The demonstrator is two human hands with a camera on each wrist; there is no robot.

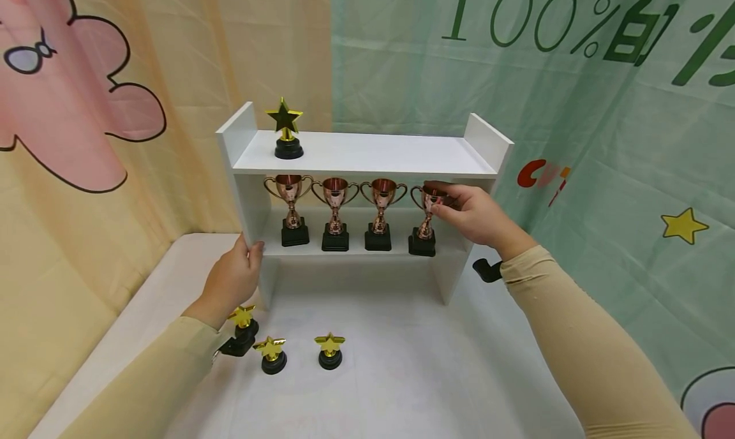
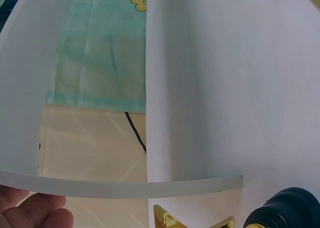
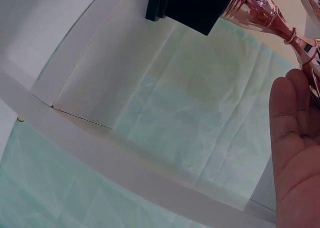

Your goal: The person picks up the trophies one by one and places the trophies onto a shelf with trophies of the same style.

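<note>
My right hand [image 1: 479, 215] grips the bowl of a copper-coloured trophy cup [image 1: 425, 217] at the right end of the middle shelf. This cup tilts a little, and its black square base is at the shelf's front edge. Three matching cups, among them this one [image 1: 379, 212], stand upright in a row to its left. My left hand [image 1: 230, 276] holds the left side panel of the white shelf unit [image 1: 367, 153] near its front edge, thumb toward the inside. In the right wrist view, the held cup's black base [image 3: 195, 7] and stem appear above my fingers.
A gold star trophy [image 1: 284, 129] stands on the top shelf at left. On the white table are more star trophies [image 1: 330, 351], one [image 1: 244, 321] partly hidden by my left forearm. Printed curtains [image 1: 620, 158] hang behind and beside the table.
</note>
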